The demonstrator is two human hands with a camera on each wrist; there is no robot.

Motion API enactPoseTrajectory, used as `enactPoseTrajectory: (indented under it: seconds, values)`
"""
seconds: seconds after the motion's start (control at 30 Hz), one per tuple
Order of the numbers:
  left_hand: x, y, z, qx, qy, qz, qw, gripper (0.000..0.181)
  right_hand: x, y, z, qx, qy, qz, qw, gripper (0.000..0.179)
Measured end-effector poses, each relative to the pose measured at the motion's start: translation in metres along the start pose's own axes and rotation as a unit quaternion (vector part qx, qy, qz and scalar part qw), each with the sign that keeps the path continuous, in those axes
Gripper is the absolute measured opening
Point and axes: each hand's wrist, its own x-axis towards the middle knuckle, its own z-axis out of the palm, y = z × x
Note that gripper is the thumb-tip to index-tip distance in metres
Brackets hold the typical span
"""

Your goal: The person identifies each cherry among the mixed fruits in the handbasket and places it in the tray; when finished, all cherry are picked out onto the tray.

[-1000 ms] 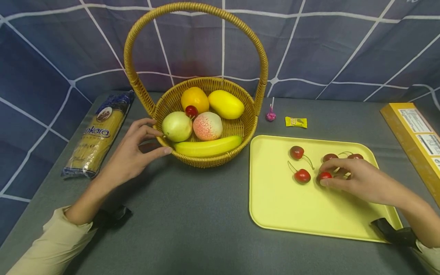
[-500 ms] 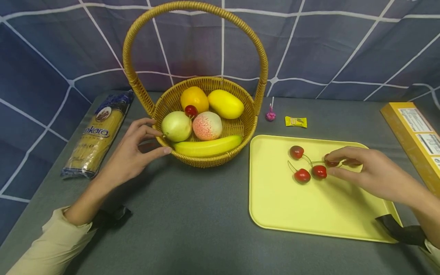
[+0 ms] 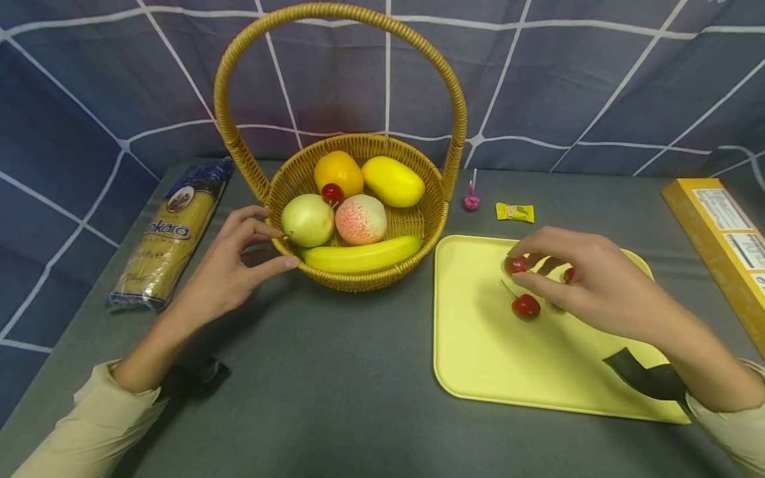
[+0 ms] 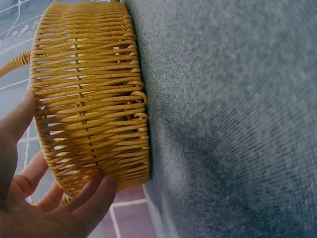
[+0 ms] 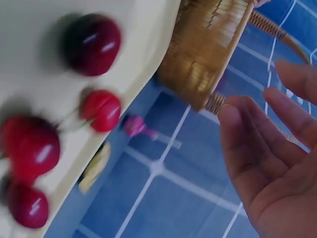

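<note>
At the wicker basket (image 3: 358, 282), my left hand (image 3: 236, 262) touches the near-left rim, thumb and fingers spread against the outside of the weave. Inside lie a green pear (image 3: 307, 220), an orange (image 3: 339, 174), a peach (image 3: 361, 220), a banana (image 3: 362, 257), a yellow mango (image 3: 393, 181) and a small cherry (image 3: 332, 193). Over the yellow tray (image 3: 478, 362), my right hand (image 3: 588, 279) hovers with fingers bent loosely apart. Between its fingers in the right wrist view there is nothing. A stemmed cherry (image 3: 526, 307) lies below it; other cherries are partly hidden by the hand.
A pasta packet (image 3: 170, 239) lies left of the basket. Behind the tray are a pink-wrapped lollipop (image 3: 471, 200) and a yellow candy (image 3: 514, 212). A long yellow box (image 3: 726, 232) lies at the right. Blue cloth with white lines hangs behind.
My right hand first moved slightly right, leaving a cherry nearer the other two, then moved left and up over the cherries. The left hand and basket stay put.
</note>
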Motion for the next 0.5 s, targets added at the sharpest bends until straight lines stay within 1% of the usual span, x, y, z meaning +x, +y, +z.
enactPoseTrajectory:
  seconds: [0.13, 0.23, 0.4, 0.5]
  values:
    - [0.0, 0.001, 0.001, 0.002, 0.0, 0.0, 1.0, 0.037, 0.023, -0.012, 0.012, 0.01, 0.013, -0.028, 0.9995, 0.028]
    - [0.001, 0.001, 0.001, 0.006, 0.0, 0.001, 1.0, 0.037, 0.041, -0.018, 0.022, 0.023, 0.014, -0.042, 0.9988, 0.026]
    - [0.001, 0.001, 0.001, 0.011, 0.004, 0.001, 0.9999, 0.037, 0.077, -0.027, 0.04, 0.04, -0.002, -0.069, 0.9968, 0.026]
    - [0.001, 0.0, 0.001, 0.009, 0.004, 0.002, 1.0, 0.037, 0.101, -0.036, 0.048, 0.047, -0.023, -0.065, 0.9965, 0.027]
